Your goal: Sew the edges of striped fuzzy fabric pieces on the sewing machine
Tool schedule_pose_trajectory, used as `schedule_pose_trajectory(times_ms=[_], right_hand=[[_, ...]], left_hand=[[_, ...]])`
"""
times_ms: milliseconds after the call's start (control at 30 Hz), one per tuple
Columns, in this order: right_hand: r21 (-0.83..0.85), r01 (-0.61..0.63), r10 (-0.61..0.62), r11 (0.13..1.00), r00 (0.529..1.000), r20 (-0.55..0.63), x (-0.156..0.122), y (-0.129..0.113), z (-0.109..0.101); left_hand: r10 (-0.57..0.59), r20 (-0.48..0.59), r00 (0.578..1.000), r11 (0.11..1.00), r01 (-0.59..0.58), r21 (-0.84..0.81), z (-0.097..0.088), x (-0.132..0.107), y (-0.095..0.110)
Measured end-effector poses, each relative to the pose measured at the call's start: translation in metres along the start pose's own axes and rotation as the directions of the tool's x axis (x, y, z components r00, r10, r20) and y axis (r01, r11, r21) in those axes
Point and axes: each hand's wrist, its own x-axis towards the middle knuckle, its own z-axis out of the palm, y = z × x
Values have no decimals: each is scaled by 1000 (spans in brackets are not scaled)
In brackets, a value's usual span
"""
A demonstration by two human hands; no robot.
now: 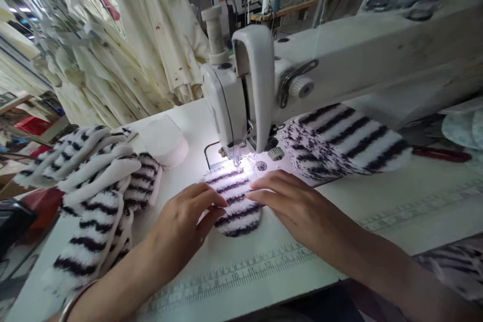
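Note:
A small fluffy fabric piece (pixel 238 206), striped white and dark purple with a rounded near end, lies flat on the machine bed. Its far edge sits under the lit needle and presser foot (pixel 237 161) of a white sewing machine (pixel 226 105). At the piece's left edge, my left hand (pixel 188 219) pinches the fabric between thumb and fingers. My right hand (pixel 289 198) rests on the right edge, its fingers stretched out and slightly apart; its thumb is hidden.
A heap of striped pieces (pixel 101 201) lies on the left of the table, near a pale fabric stack (pixel 162 141). Flat striped pieces (pixel 350 141) are stacked under the machine arm, beside a red-handled tool (pixel 441 153). Cream garments (pixel 151 30) hang behind. A ruler scale (pixel 234 276) runs along the front.

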Motion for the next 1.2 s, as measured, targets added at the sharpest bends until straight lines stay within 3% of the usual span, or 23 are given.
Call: schedule_pose_trajectory(times_ms=[133, 233, 333, 400, 467, 600, 800, 1200], right_hand=[[-88, 23, -29, 996, 997, -66, -5, -14, 3], [-259, 10, -62, 966, 979, -195, -14, -35, 10], [-424, -58, -49, 904, 970, -237, -28, -54, 24], [-454, -95, -9, 886, 975, -221, -37, -60, 35], [-458, -105, 4, 882, 976, -216, -41, -60, 44], [-453, -147, 33, 880, 968, -250, -39, -56, 51], [-439, -207, 92, 874, 959, -268, -26, -52, 47], [-463, -203, 89, 862, 962, -258, 1, -36, 42]], left_hand=[[84, 19, 996, 996, -84, -37, 2, -4, 3], [220, 53, 974, 975, -221, 4, -1, -3, 7], [367, 202, 908, 926, -378, 19, -5, -1, 5], [428, 271, 862, 892, -451, 25, -5, 1, 1], [451, 296, 842, 875, -483, 42, -4, 2, -3], [425, 312, 850, 887, -460, 42, 0, 7, -10], [401, 235, 885, 906, -422, 42, 0, 17, -13], [331, 201, 922, 940, -342, 18, 1, 31, -41]])
